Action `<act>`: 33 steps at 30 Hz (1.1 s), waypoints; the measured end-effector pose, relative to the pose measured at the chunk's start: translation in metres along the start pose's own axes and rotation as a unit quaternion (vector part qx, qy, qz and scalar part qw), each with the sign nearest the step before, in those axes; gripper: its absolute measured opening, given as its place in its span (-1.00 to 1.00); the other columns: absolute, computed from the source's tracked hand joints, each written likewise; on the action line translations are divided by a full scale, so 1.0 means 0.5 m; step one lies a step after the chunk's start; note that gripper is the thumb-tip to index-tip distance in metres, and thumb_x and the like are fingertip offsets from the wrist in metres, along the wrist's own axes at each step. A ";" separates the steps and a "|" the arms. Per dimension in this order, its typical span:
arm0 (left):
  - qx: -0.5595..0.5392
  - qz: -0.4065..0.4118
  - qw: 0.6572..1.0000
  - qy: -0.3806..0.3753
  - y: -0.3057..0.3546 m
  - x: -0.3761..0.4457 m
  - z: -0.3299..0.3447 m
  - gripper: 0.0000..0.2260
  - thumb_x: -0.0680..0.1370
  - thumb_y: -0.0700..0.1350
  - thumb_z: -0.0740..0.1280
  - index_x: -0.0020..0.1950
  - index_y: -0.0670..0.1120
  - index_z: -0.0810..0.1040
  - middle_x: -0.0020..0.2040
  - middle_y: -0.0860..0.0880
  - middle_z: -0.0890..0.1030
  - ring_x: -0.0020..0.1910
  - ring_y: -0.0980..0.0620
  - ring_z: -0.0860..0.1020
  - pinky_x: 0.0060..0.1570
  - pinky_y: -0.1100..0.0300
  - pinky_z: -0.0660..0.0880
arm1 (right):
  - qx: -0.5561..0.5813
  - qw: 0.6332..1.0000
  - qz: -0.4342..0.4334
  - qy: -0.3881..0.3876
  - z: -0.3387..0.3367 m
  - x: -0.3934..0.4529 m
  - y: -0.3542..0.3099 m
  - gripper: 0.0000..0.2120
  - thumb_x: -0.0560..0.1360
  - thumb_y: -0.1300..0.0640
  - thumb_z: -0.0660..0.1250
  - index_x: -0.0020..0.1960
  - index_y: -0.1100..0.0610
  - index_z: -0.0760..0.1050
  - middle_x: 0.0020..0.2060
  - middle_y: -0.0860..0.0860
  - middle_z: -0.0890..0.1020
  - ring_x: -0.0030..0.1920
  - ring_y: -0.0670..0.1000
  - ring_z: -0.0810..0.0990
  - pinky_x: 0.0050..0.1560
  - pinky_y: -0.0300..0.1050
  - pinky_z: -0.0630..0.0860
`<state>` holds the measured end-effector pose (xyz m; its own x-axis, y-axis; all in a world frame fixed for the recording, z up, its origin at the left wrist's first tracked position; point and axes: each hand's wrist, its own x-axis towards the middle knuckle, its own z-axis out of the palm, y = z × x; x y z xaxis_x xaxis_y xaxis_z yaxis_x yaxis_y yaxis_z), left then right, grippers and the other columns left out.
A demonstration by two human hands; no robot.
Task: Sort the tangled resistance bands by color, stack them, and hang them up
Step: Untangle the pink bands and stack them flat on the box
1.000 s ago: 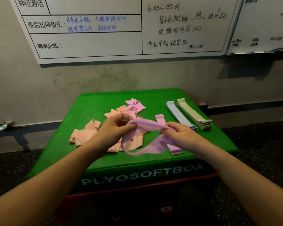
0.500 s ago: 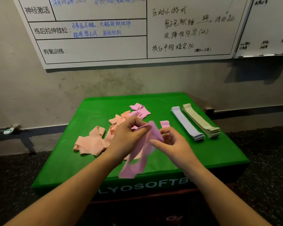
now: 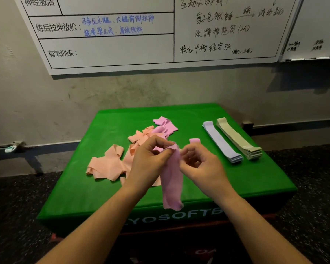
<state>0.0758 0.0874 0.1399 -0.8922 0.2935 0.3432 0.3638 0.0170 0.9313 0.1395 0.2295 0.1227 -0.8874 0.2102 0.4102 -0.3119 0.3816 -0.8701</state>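
A pink resistance band [image 3: 172,180] hangs straight down from my left hand [image 3: 151,159], which pinches its top end above the green plyo box [image 3: 107,191]. My right hand [image 3: 200,162] sits just right of the band's top, fingers curled at its edge. Behind my hands lies a tangle of peach bands [image 3: 107,164] and more pink bands [image 3: 165,125]. A small end of another pink band [image 3: 194,140] shows above my right hand. At the right of the box lie a neat lilac stack [image 3: 221,141] and a pale green stack [image 3: 238,139].
A whiteboard [image 3: 122,44] with handwriting hangs on the wall behind the box. Dark speckled floor [image 3: 17,216] surrounds the box. A small white object [image 3: 11,149] rests on the wall ledge at the left.
The pink band was stretched between both hands; my hands came together and rose, and the band now hangs down from the left hand's pinch.
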 end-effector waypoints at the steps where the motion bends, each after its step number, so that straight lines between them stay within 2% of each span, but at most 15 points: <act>1: 0.005 -0.001 1.000 -0.001 -0.002 0.001 0.001 -0.81 0.52 -0.32 0.41 -0.18 -0.04 0.60 -0.24 0.16 0.63 -0.30 0.18 0.53 -0.28 0.31 0.46 | -0.014 1.000 -0.004 0.025 0.003 -0.001 0.000 -0.78 0.46 0.30 0.44 -0.13 0.00 0.50 -0.36 -0.11 0.54 -0.34 -0.15 0.48 -0.29 -0.39 0.39; 5: 0.067 -0.003 0.997 -0.031 -0.023 0.001 0.005 -0.80 0.50 -0.30 0.43 -0.17 0.01 0.60 -0.21 0.13 0.64 -0.31 0.16 0.53 -0.31 0.29 0.44 | -0.058 0.993 -0.018 0.100 0.005 -0.002 0.003 -0.72 0.44 0.31 0.41 -0.19 -0.01 0.40 -0.38 -0.07 0.46 -0.37 -0.14 0.41 -0.35 -0.37 0.33; 7: 0.052 -0.009 0.998 -0.018 -0.029 -0.001 0.009 -0.82 0.51 -0.31 0.41 -0.17 -0.03 0.59 -0.25 0.12 0.63 -0.29 0.14 0.55 -0.28 0.27 0.47 | -0.057 0.995 -0.019 0.074 0.011 -0.010 0.005 -0.72 0.44 0.31 0.41 -0.18 -0.03 0.40 -0.36 -0.06 0.47 -0.35 -0.12 0.43 -0.35 -0.31 0.37; 10: 0.012 -0.037 0.999 0.005 -0.033 -0.008 0.013 -0.84 0.53 -0.33 0.38 -0.15 -0.08 0.60 -0.26 0.14 0.63 -0.26 0.20 0.57 -0.24 0.35 0.49 | -0.027 1.000 -0.004 0.004 0.022 -0.032 0.014 -0.80 0.50 0.18 0.43 -0.08 -0.06 0.45 -0.29 -0.05 0.54 -0.28 -0.06 0.51 -0.28 -0.14 0.52; 13: -0.008 -0.059 0.998 0.009 -0.046 -0.016 0.013 -0.85 0.55 -0.32 0.36 -0.09 -0.08 0.61 -0.22 0.14 0.64 -0.19 0.20 0.57 -0.18 0.35 0.50 | 0.034 0.999 0.025 0.027 0.018 -0.040 0.022 -0.82 0.56 0.09 0.37 0.02 -0.16 0.44 -0.23 -0.14 0.56 -0.25 -0.09 0.54 -0.25 -0.05 0.59; 15: -0.013 -0.075 0.997 0.010 -0.051 -0.018 0.011 -0.89 0.56 -0.30 0.36 -0.05 -0.11 0.62 -0.18 0.12 0.65 -0.15 0.18 0.59 -0.14 0.30 0.54 | 0.066 0.995 0.054 0.050 0.008 -0.035 0.021 -0.81 0.59 0.12 0.34 0.05 -0.17 0.44 -0.23 -0.17 0.55 -0.26 -0.14 0.53 -0.27 -0.13 0.57; 17: -0.023 -0.086 0.996 0.002 -0.052 -0.019 0.011 -0.89 0.56 -0.31 0.36 -0.05 -0.13 0.63 -0.18 0.11 0.67 -0.13 0.17 0.61 -0.11 0.27 0.55 | 0.058 0.995 0.068 0.054 -0.004 -0.028 0.022 -0.77 0.59 0.15 0.33 0.12 -0.17 0.45 -0.15 -0.17 0.53 -0.21 -0.18 0.52 -0.21 -0.21 0.56; 20: -0.025 -0.082 0.996 -0.029 -0.048 -0.019 0.014 -0.85 0.55 -0.32 0.37 -0.10 -0.09 0.65 -0.16 0.10 0.69 -0.11 0.17 0.63 -0.11 0.30 0.54 | 0.009 0.997 0.066 0.031 -0.021 -0.020 0.029 -0.66 0.57 0.12 0.35 0.25 -0.22 0.43 0.09 -0.16 0.49 -0.01 -0.19 0.52 -0.05 -0.28 0.54; 22: -0.030 -0.068 0.996 -0.051 -0.044 -0.020 0.020 -0.82 0.54 -0.35 0.37 -0.12 -0.08 0.65 -0.18 0.10 0.69 -0.11 0.18 0.63 -0.11 0.32 0.54 | 0.010 0.998 0.061 -0.001 -0.028 -0.015 0.029 -0.67 0.56 0.12 0.38 0.24 -0.21 0.49 0.16 -0.21 0.52 0.10 -0.19 0.55 0.01 -0.28 0.55; 24: -0.032 -0.059 0.996 -0.065 -0.040 -0.020 0.023 -0.77 0.53 -0.39 0.36 -0.13 -0.06 0.65 -0.21 0.13 0.69 -0.13 0.20 0.63 -0.11 0.33 0.54 | 0.037 0.997 0.068 -0.028 -0.037 -0.010 0.026 -0.75 0.54 0.19 0.40 0.15 -0.10 0.61 0.07 -0.18 0.64 0.07 -0.16 0.61 0.02 -0.24 0.57; 27: -0.006 -0.029 0.997 -0.073 -0.041 -0.018 0.024 -0.71 0.52 -0.42 0.35 -0.14 -0.04 0.67 -0.21 0.15 0.68 -0.14 0.22 0.62 -0.11 0.34 0.54 | 0.072 0.994 0.078 -0.038 -0.054 -0.007 0.019 -0.83 0.49 0.29 0.44 -0.03 0.04 0.65 -0.18 -0.10 0.69 -0.19 -0.16 0.62 -0.17 -0.30 0.54; 30: 0.024 0.006 0.997 -0.074 -0.048 -0.018 0.023 -0.66 0.50 -0.43 0.37 -0.14 0.03 0.68 -0.18 0.16 0.67 -0.15 0.19 0.59 -0.11 0.31 0.54 | 0.069 0.993 0.089 -0.038 -0.071 -0.007 0.017 -0.78 0.47 0.29 0.46 0.00 -0.01 0.64 -0.24 -0.14 0.67 -0.22 -0.18 0.59 -0.20 -0.30 0.55; 33: 0.048 0.034 0.995 -0.074 -0.048 -0.020 0.024 -0.61 0.49 -0.40 0.40 -0.13 0.14 0.67 -0.16 0.19 0.66 -0.16 0.21 0.57 -0.15 0.31 0.52 | 0.034 0.993 0.095 -0.060 -0.082 -0.007 0.010 -0.78 0.48 0.26 0.46 -0.02 -0.06 0.65 -0.28 -0.23 0.67 -0.26 -0.25 0.59 -0.27 -0.41 0.48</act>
<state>0.0789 0.0955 0.1128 -0.8175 0.4354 0.3769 0.4529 0.0818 0.8878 0.1548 0.2674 0.1278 -0.9653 0.1626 0.2043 -0.1527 0.2835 -0.9467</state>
